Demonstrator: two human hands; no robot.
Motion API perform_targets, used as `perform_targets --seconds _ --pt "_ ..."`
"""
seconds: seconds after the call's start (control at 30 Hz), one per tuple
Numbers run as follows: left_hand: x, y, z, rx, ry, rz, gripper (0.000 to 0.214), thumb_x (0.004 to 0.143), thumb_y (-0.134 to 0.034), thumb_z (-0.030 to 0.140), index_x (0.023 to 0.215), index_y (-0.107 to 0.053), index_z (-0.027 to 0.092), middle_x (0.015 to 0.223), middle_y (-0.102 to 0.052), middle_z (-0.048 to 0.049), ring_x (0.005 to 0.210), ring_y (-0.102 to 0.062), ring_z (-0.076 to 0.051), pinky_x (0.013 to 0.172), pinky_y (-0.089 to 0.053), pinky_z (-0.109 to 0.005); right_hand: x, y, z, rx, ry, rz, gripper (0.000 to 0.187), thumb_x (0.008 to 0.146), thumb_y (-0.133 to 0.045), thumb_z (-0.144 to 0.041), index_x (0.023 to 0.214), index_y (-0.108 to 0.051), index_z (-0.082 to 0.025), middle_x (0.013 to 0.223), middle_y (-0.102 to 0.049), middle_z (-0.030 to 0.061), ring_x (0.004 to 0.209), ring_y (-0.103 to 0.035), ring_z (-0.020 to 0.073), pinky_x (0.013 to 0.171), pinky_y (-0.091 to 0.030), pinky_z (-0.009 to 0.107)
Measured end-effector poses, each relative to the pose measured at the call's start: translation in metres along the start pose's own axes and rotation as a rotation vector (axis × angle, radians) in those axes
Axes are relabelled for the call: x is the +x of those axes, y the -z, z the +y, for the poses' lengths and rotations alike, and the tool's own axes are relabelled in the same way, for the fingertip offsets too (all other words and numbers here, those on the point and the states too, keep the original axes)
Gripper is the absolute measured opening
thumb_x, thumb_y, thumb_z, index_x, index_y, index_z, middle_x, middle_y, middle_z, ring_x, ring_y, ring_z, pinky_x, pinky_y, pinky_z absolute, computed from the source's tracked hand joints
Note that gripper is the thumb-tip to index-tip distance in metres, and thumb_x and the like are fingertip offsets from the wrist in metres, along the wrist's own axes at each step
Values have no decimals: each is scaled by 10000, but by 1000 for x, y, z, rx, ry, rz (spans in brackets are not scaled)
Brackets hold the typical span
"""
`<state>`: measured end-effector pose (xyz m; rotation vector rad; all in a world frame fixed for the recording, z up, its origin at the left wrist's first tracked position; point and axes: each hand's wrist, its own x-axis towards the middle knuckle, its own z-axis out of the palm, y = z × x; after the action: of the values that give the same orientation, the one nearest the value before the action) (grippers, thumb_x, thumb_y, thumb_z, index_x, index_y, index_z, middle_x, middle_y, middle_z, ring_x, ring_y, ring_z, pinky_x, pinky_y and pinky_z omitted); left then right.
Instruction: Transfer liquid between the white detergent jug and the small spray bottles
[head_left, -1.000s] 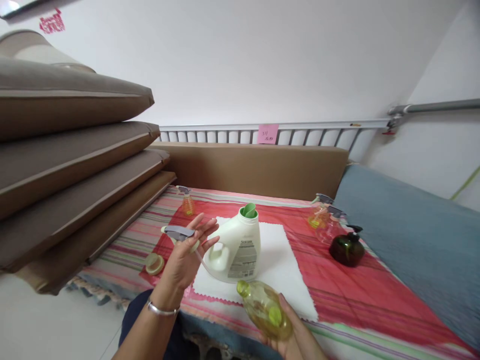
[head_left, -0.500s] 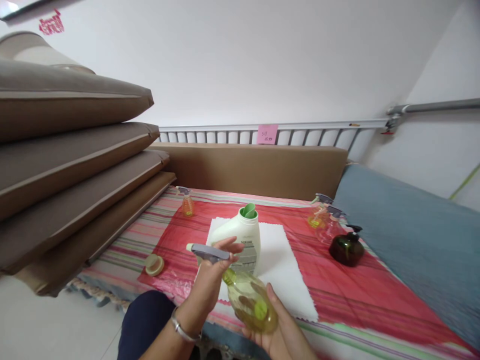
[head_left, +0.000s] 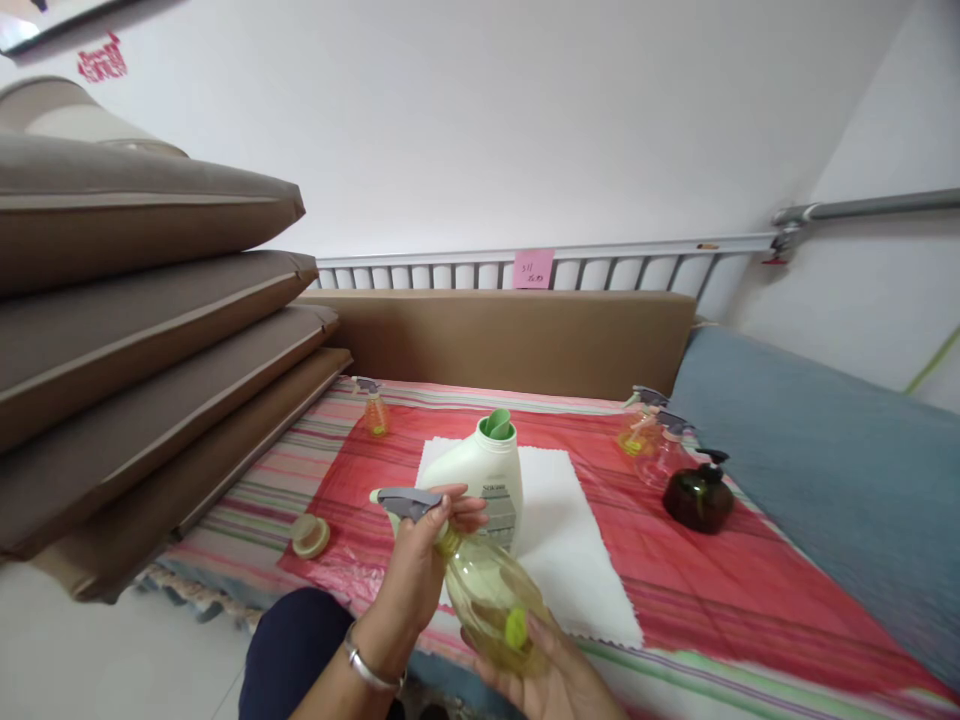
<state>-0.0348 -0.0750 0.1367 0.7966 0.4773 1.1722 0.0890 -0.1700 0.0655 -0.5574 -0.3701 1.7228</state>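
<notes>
A see-through yellow-green spray bottle [head_left: 487, 590] with a grey trigger head is tilted in front of me, its head up to the left. My left hand [head_left: 431, 535], with a silver bangle at the wrist, has its thumb and fingers around the grey spray head [head_left: 409, 501] at the neck. Cupped round the lower end of the bottle is my right hand [head_left: 551, 675], its thumb on the side. Just behind my left hand, a pale green detergent jug [head_left: 491, 480] stands uncapped on a white cloth [head_left: 592, 570], its green spout showing.
A cream cap [head_left: 310, 536] lies at left. One small spray bottle [head_left: 376, 412] stands at the back left. At right are two more spray bottles, one pink [head_left: 660, 460], and a dark pump bottle [head_left: 699, 497]. Brown cushions [head_left: 165, 360] are stacked on the left; a blue mattress [head_left: 817, 470] borders the right.
My left fingers have closed further round the spray head. The bottle has shifted slightly left and turned a little, and my right thumb sits lower on it.
</notes>
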Motion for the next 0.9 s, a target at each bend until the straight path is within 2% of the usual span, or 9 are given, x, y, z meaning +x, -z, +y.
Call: perform_targets --seconds 0.17,0.3,0.6,0.8,0.9 --pt "1 -4 5 -29 34 24 307 714 -688 375 903 -666 135 824 -731 -98 773 -667 -233 828 -442 -382 -3 8 2 -21 -63 30 550 736 -667 -457 1181 -465 -204 1112 -667 134 941 -648 284 711 -481 366" --pt "3 -8 9 -56 18 11 319 697 -697 383 909 -667 147 821 -728 -86 775 -661 -228 849 -432 -383 -4 9 3 -48 -70 55 548 748 -632 -508 1155 -453 -189 1025 -696 129 868 -667 262 662 -480 339" --pt "-2 -8 -2 1 46 -40 313 808 -562 411 932 -649 137 840 -719 -110 753 -649 -230 810 -421 -386 -5 -2 1 -103 -23 116 650 699 -664 -541 1177 -415 -179 974 -706 130 803 -677 252 645 -468 320" --pt "0 -9 -3 -43 37 -41 329 839 -509 430 938 -638 143 818 -717 -93 750 -648 -214 796 -429 -359 -5 -12 2 -198 159 207 737 580 -760 -519 1185 -443 -242 946 -701 90 759 -669 244 585 -479 315" --pt "1 -10 -3 -52 34 -43 351 855 -476 441 943 -630 139 809 -716 -94 749 -648 -211 796 -427 -355 -7 -20 1 -274 299 297 671 572 -790 -446 1147 -490 -273 1065 -664 82 896 -646 262 699 -498 350"
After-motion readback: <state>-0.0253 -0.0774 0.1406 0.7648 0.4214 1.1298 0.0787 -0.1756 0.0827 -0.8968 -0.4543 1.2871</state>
